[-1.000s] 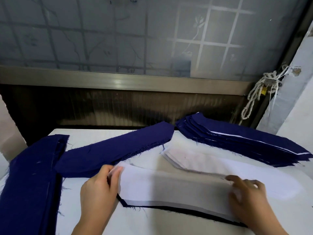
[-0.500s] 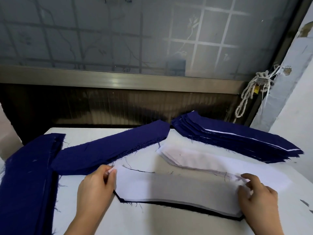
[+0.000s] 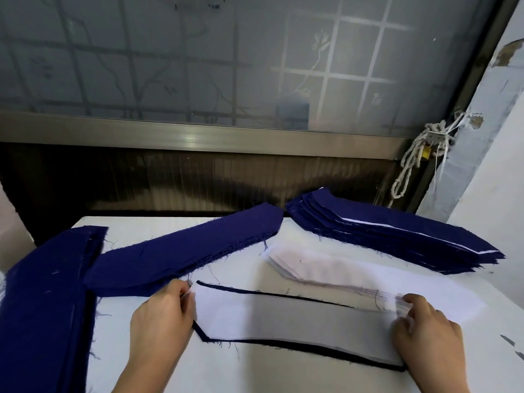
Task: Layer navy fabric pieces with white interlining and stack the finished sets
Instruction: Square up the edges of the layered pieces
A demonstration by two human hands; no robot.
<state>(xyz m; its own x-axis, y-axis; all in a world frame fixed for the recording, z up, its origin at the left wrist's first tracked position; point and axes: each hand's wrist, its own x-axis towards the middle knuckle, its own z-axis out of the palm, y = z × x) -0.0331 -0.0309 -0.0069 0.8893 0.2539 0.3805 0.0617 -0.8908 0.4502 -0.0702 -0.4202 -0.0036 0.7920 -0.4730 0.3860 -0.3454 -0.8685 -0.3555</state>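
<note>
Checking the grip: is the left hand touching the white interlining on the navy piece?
Touching. The head view shows the left hand pinching the left end of the white interlining, fingers curled over its edge.

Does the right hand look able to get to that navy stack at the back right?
Probably yes. The right hand pinches the top interlining piece just in front of the navy stack, and only the flat white interlining pile lies between them, nothing tall.
</note>
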